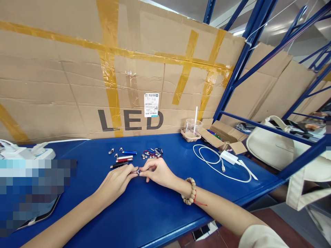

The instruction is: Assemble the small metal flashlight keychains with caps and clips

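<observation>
My left hand (115, 181), fingers closed, pinches a small slim tube (134, 172), mostly hidden by the fingers. At its shiny metal end (139, 171) the thumb and fingertips of my right hand (157, 172) are closed; whether that end is a separate piece I cannot tell. Just beyond my left hand lie a black tube (119, 165), a red tube (124, 160), a silver tube (125, 157) and a blue tube (129, 152). Several small metal pieces (116, 155) sit left of them. Beyond my right hand is a pile of cords, clips and small round metal parts (152, 153).
A big cardboard box (77, 86) walls off the table's back. To the right are a plastic cup (193, 128) with a straw, an open carton (224, 134) and a white cable (207, 162). A blurred screen (31, 193) and power strip (46, 153) occupy the left.
</observation>
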Demonstrator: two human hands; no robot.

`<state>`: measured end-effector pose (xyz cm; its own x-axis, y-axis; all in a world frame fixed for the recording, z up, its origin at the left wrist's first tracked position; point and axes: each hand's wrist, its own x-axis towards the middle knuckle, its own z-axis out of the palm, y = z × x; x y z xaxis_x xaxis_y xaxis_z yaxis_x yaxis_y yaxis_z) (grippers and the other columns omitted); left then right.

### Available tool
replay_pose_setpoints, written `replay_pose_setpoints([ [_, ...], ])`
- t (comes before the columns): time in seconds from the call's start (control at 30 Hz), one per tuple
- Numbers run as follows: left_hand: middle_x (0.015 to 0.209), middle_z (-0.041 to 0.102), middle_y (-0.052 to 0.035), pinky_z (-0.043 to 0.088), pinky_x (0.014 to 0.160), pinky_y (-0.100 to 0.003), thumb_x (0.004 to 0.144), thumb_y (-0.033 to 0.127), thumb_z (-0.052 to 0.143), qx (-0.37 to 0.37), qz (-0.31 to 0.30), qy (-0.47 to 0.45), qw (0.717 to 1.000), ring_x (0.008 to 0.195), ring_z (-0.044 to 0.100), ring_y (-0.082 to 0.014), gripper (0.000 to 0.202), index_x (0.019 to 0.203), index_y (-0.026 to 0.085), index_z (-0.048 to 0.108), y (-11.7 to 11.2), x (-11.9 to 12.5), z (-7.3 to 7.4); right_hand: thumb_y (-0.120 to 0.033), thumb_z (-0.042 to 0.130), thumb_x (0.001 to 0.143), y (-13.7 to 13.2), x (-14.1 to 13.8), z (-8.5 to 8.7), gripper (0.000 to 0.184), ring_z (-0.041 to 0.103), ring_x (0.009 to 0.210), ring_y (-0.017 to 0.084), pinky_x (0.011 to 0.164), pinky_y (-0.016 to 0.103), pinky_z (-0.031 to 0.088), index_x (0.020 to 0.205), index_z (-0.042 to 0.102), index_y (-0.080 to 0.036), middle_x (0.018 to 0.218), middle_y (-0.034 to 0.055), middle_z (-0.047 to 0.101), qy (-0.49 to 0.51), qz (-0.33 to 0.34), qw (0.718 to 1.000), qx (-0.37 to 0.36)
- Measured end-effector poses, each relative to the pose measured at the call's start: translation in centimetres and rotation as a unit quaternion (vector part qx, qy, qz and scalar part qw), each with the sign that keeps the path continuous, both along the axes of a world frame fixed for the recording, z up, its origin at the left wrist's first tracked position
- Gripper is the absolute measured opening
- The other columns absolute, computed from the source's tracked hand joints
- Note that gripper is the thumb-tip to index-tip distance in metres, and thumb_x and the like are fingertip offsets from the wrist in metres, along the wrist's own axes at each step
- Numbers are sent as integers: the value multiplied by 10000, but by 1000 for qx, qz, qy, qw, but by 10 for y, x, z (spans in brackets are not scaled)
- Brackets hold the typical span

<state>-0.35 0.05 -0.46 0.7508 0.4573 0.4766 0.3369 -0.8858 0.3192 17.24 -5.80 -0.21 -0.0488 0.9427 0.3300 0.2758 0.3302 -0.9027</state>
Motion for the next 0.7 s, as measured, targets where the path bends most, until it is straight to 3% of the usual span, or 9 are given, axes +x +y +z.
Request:
replay_pose_setpoints([
  [0.3,741,622,-25,446,646,-229,906,351,307,45,-4,-10,999,715,591,-144,335,723,187,535,3,-1,-3,-466,703,582,0,-2,2,367,559,408,84,362,171,399,640,634,-110,651,30,610,16,-7,999,-37],
  [0.53,977,651,-18,466,770,-237,884,417,333,17,9,-7,1000,902,601,-166,331,1032,253,579,4,-1,0,-473,708,562,-2,-3,6,378,524,375,81,355,161,363,643,629,-112,458,-21,538,26,-12,996,-87],
  [0.7,952,662,-24,469,785,-255,896,402,298,42,12,-12,999,908,604,-175,362,999,236,603,3,2,-1,-462,692,597,1,0,2,368,498,358,68,357,161,384,702,647,-112,443,-28,540,37,-19,992,-123],
])
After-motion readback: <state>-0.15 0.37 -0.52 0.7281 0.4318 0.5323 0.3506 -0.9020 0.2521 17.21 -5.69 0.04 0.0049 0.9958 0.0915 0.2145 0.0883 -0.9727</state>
